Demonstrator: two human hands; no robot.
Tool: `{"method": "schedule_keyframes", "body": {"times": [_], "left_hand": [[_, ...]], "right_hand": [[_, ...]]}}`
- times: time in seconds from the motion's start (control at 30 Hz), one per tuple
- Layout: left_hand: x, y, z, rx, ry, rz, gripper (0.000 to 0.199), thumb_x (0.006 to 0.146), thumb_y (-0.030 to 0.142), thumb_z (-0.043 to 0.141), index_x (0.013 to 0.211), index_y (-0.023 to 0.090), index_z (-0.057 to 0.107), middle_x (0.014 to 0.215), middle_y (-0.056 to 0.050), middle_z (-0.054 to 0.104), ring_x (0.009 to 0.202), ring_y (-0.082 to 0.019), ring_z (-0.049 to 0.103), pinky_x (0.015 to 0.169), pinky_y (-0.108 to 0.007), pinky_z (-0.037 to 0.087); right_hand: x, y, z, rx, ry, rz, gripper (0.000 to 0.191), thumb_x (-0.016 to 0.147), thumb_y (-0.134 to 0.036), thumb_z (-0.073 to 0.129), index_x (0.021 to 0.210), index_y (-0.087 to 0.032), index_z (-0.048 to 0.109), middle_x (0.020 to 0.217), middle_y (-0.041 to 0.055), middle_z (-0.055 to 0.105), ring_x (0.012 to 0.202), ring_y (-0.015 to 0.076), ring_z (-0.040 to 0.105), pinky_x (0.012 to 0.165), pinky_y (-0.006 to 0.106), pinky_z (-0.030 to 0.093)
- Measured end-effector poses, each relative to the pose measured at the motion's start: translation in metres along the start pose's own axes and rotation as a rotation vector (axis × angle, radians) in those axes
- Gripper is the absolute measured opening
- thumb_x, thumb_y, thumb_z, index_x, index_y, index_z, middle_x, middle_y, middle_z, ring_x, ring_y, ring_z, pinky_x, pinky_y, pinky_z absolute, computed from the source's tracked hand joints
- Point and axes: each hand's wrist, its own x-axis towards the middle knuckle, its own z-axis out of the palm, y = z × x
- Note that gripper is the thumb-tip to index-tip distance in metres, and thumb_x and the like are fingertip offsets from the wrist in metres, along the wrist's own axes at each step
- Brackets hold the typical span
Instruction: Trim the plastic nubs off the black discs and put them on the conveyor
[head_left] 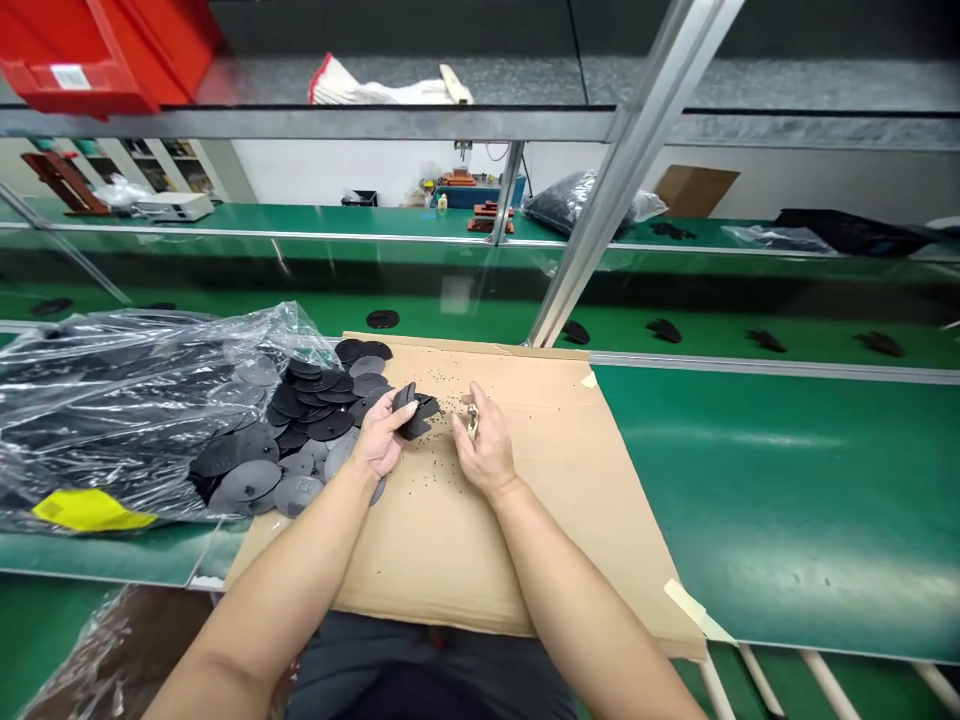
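Note:
My left hand (384,436) grips a few black plastic discs (417,412), fanned out at an angle above the cardboard sheet (570,500). Just to its right, my right hand (484,445) is closed around a small shiny metal hand tool (472,422); most of the tool is hidden in the palm, so its exact kind is unclear. A gap separates the tool from the discs. Tiny black bits (435,470) lie scattered on the cardboard under both hands. A heap of black and grey discs (307,410) spreads out left of my left hand.
A clear plastic bag (150,400) of dark discs lies at the left, with a yellow label (94,510). Behind the cardboard, black pieces (664,330) sit spaced along a green conveyor surface (480,310). A slanted metal post (600,210) rises beyond my right hand.

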Motion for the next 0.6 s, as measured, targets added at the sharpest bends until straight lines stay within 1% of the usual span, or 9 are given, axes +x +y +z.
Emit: {"method": "schedule_keyframes", "body": {"times": [0.07,0.13,0.27,0.43,0.6], "left_hand": [[0.0031,0.0013,-0.0021,-0.037,0.016,-0.028,0.04,0.061,0.011,0.076,0.098,0.013,0.062,0.086,-0.003,0.067,0.075,-0.011,0.063,0.065,-0.019,0.05],[0.0054,0.0015,-0.0039,-0.048,0.023,-0.065,0.04,0.062,0.009,0.074,0.1,0.014,0.061,0.083,-0.003,0.066,0.07,-0.011,0.061,0.058,-0.018,0.049],[0.0073,-0.0012,-0.0055,-0.019,-0.006,-0.126,0.035,0.065,0.009,0.07,0.098,0.014,0.059,0.077,-0.004,0.063,0.064,-0.012,0.059,0.052,-0.021,0.049],[0.0057,-0.0018,-0.0038,-0.003,-0.007,-0.145,0.033,0.066,0.008,0.069,0.097,0.013,0.058,0.078,-0.005,0.061,0.068,-0.013,0.059,0.051,-0.02,0.049],[0.0031,0.0053,0.0004,-0.032,0.022,-0.169,0.034,0.065,0.007,0.068,0.096,0.014,0.057,0.077,-0.003,0.06,0.057,-0.009,0.055,0.045,-0.017,0.044]], "right_hand": [[0.0004,-0.0022,-0.0015,-0.092,-0.07,-0.063,0.049,0.09,-0.034,0.049,0.135,-0.016,0.044,0.104,0.0126,0.061,0.097,0.0255,0.055,0.091,0.044,0.046],[0.0007,-0.0031,-0.0015,-0.149,-0.124,-0.084,0.045,0.09,-0.036,0.05,0.13,-0.015,0.049,0.099,0.0123,0.06,0.092,0.025,0.055,0.088,0.042,0.047],[0.0009,-0.0023,0.0014,-0.17,-0.197,-0.127,0.039,0.089,-0.035,0.052,0.122,-0.015,0.055,0.096,0.0105,0.063,0.087,0.023,0.057,0.087,0.038,0.048],[0.001,-0.0035,0.0019,-0.193,-0.247,-0.123,0.03,0.087,-0.031,0.053,0.113,-0.017,0.059,0.094,0.0095,0.066,0.082,0.0221,0.059,0.082,0.035,0.049],[0.0021,-0.005,-0.0028,-0.212,-0.246,-0.109,0.027,0.087,-0.029,0.052,0.11,-0.017,0.06,0.092,0.009,0.067,0.081,0.0213,0.06,0.08,0.034,0.05]]}}
